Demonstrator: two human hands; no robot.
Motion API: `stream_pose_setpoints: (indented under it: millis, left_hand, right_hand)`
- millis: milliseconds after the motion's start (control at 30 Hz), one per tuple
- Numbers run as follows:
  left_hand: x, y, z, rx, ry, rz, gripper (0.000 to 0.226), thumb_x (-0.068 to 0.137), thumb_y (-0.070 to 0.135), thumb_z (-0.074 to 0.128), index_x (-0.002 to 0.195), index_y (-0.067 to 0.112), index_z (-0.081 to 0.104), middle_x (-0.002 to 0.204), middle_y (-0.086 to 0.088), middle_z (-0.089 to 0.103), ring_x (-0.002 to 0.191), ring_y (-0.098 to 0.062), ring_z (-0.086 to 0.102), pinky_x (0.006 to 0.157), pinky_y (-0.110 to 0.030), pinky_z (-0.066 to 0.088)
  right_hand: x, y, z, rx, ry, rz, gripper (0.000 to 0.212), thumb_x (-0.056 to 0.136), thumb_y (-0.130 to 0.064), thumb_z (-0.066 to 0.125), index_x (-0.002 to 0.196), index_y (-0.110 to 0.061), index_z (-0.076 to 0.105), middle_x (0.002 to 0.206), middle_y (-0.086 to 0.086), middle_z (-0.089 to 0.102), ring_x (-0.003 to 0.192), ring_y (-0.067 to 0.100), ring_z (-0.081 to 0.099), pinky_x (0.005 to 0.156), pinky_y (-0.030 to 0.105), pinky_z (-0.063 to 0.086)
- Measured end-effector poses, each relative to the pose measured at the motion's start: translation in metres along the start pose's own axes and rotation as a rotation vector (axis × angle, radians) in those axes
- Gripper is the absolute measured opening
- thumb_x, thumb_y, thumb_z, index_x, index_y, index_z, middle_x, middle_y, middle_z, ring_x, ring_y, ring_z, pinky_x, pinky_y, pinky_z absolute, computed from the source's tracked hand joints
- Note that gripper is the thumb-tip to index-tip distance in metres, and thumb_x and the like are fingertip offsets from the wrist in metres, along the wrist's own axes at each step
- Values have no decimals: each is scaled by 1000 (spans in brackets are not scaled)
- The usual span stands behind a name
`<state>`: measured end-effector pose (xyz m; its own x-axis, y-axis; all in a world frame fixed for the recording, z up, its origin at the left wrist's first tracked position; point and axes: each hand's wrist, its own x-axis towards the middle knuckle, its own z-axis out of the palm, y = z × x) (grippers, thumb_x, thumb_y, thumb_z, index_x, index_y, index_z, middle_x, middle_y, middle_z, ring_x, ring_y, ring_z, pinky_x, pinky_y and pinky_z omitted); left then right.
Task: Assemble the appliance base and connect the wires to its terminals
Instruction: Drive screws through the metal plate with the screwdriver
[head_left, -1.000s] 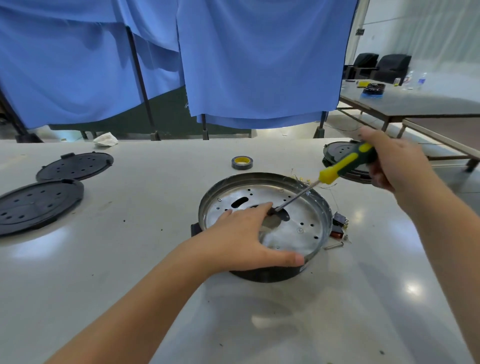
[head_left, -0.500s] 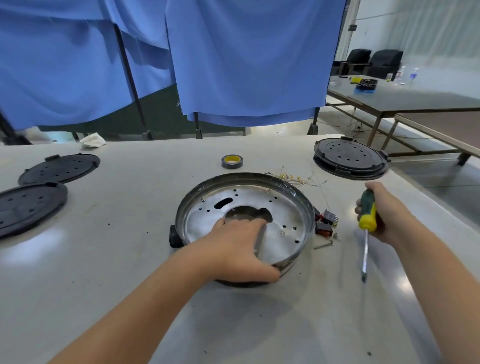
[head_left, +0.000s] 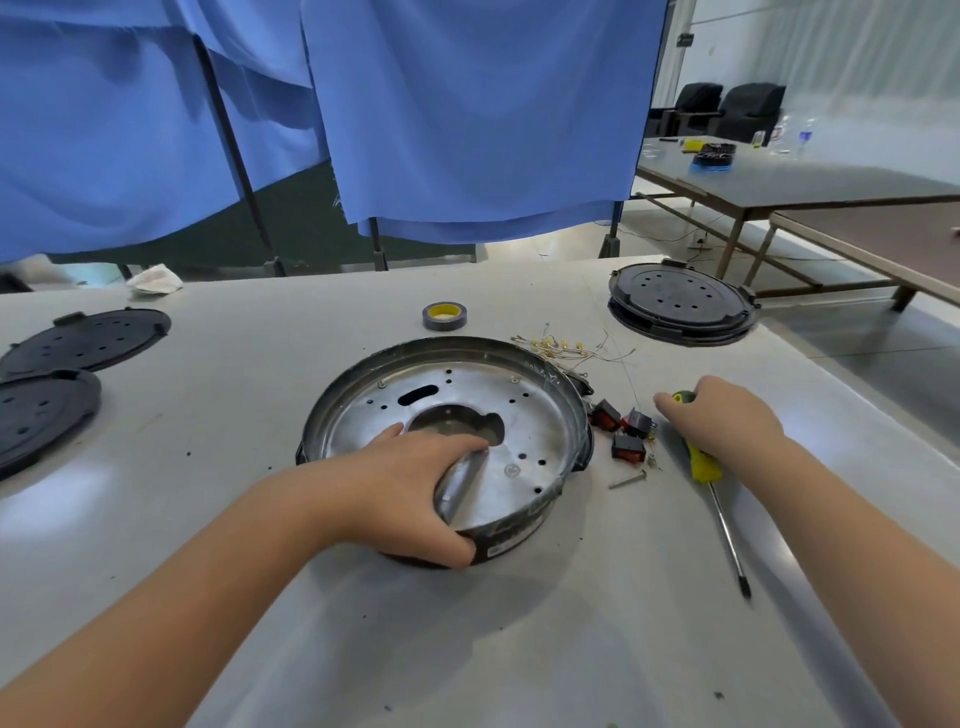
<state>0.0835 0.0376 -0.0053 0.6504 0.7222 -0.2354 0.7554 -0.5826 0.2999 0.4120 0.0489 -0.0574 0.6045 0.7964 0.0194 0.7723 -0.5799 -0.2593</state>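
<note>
The round appliance base (head_left: 519, 358), a black ring with a perforated metal plate (head_left: 535, 421) inside, sits mid-table. My left hand (head_left: 410, 483) grips its near rim, thumb outside and fingers inside on the plate. Right of the base lie small red and black switches (head_left: 628, 448), a loose screw (head_left: 628, 479) and a bundle of thin wires (head_left: 566, 351) with yellow ends. My right hand (head_left: 727, 421) holds the handle of the yellow and green screwdriver (head_left: 701, 465) down on the table, with the shaft pointing toward me.
A roll of tape (head_left: 444, 316) lies behind the base. Two black perforated lids (head_left: 88, 340) (head_left: 36, 415) lie at the left and a stacked one (head_left: 680, 306) at the back right. A crumpled cloth (head_left: 155, 279) sits at the far edge below blue curtains.
My right hand has drawn the screwdriver out of the base, swung it down to the right and laid it on the table. My left hand has kept its grip on the rim.
</note>
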Motion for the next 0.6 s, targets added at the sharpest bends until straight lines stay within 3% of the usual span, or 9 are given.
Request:
stream_pose_setpoints:
  millis: [167,333,433,600]
  left_hand:
    - [1,3,3,123,0,14,97,75,58,63,153,35,11,156,14,22,144,-8,14,117,-30,-5]
    - [8,25,14,158,268,97,83,80,59,59,150,29,26,151,11,29,141,-12,25,118,-30,14]
    - [12,41,26,131,372,145,57,84,49,59,136,30,46,137,11,44,127,-12,42,110,-30,27]
    - [14,51,37,228,524,122,32,91,45,52,114,24,58,116,7,51,105,-16,51,89,-27,36]
  right_hand:
    - [-8,2,4,-52,87,-48,43,90,-52,40,77,-12,49,73,7,57,70,26,55,53,26,37]
    - [-21,2,5,-25,123,-81,44,91,-52,40,100,-10,51,94,8,53,86,29,54,66,34,45]
    - [-32,5,0,49,200,-207,38,91,-45,50,113,-14,52,112,8,49,104,27,48,77,37,46]
    - [-47,9,-8,123,108,-538,8,88,-29,61,90,-22,63,96,-2,51,99,18,45,79,29,39]
